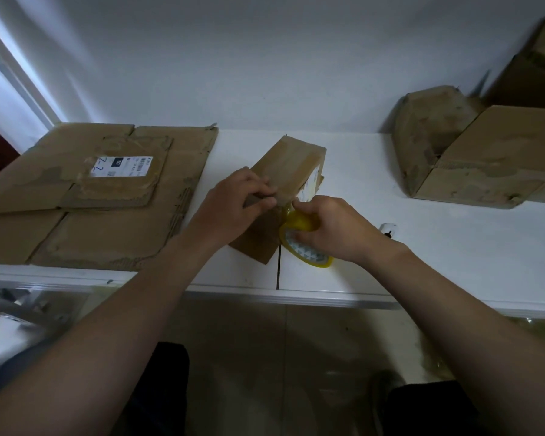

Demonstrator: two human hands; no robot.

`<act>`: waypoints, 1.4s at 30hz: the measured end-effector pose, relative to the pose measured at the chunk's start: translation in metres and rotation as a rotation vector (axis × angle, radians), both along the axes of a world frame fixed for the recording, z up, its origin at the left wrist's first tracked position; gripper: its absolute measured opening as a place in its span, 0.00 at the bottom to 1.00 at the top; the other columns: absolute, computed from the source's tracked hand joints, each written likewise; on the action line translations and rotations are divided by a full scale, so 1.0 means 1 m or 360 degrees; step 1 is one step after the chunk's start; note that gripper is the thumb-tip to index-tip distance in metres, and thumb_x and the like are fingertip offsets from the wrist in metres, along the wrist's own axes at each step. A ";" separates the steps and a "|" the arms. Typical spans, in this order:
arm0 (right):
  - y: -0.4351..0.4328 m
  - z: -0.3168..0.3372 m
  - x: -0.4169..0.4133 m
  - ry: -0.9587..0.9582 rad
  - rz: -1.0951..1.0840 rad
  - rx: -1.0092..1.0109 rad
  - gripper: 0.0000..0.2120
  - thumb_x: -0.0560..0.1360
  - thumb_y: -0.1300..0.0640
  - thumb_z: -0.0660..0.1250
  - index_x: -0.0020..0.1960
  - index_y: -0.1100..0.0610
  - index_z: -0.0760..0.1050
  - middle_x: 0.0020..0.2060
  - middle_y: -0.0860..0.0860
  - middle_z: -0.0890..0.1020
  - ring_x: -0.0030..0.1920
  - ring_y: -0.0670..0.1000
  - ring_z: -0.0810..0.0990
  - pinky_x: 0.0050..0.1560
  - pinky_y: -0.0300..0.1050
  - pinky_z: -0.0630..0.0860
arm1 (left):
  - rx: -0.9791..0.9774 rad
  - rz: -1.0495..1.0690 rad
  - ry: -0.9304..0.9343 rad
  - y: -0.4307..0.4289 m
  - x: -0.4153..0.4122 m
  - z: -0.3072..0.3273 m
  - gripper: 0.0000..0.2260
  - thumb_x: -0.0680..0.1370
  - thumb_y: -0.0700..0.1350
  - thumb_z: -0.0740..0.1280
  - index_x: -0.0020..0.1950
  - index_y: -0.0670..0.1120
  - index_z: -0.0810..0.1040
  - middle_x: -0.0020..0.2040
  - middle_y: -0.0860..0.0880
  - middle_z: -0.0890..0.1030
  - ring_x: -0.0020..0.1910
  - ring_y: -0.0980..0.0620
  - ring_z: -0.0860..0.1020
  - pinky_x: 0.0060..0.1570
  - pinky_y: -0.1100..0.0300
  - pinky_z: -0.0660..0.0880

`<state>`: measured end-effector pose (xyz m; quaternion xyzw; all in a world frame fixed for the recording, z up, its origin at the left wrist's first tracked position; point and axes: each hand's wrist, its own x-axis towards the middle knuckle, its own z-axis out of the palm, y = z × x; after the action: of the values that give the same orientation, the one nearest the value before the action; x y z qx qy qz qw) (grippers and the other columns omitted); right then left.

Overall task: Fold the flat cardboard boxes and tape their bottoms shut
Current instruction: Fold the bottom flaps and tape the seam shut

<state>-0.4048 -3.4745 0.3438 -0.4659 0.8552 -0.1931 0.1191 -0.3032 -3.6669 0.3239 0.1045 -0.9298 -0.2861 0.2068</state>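
A small folded cardboard box [288, 165] lies tilted on the white table [422, 247], in the middle. My left hand [236, 199] grips the near end of the box, fingers curled over its flap edge. Just to the right, my right hand [331, 228] holds a yellow roll of clear tape [299, 240] against the box's near corner. A short strip of tape runs from the roll up onto the box. Part of the roll is hidden under my fingers.
A stack of flat cardboard boxes [85, 196] with a white label lies on the table's left. Folded boxes [485, 158] are piled at the right, against the wall. A small white object [388, 229] sits behind my right wrist. The table's front edge is close to me.
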 end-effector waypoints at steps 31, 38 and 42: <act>-0.049 -0.006 -0.002 0.0633 0.0219 -0.0345 0.32 0.68 0.30 0.70 0.70 0.38 0.74 0.67 0.45 0.76 0.64 0.56 0.68 0.60 0.51 0.64 | 0.0537 -0.0289 -0.0263 -0.044 0.032 0.020 0.34 0.62 0.48 0.85 0.62 0.58 0.72 0.65 0.56 0.72 0.65 0.60 0.72 0.65 0.60 0.74; -0.068 -0.015 0.010 0.0655 0.0011 -0.0289 0.31 0.69 0.31 0.67 0.69 0.41 0.75 0.68 0.45 0.74 0.65 0.59 0.67 0.63 0.59 0.67 | 0.1114 0.0610 -0.0522 -0.005 0.060 0.005 0.28 0.72 0.58 0.76 0.64 0.49 0.67 0.54 0.50 0.77 0.50 0.50 0.80 0.47 0.51 0.81; -0.075 -0.013 0.014 0.0699 -0.0025 -0.0210 0.31 0.68 0.31 0.69 0.67 0.43 0.75 0.63 0.48 0.75 0.62 0.61 0.68 0.60 0.62 0.70 | 0.1955 0.0438 -0.0465 0.029 0.064 -0.005 0.22 0.78 0.56 0.70 0.68 0.46 0.73 0.53 0.45 0.86 0.50 0.46 0.86 0.57 0.43 0.80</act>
<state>-0.3905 -3.5496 0.3312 -0.4970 0.8497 -0.1434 -0.1020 -0.2396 -3.6380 0.3193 0.3600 -0.5933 -0.7198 0.0153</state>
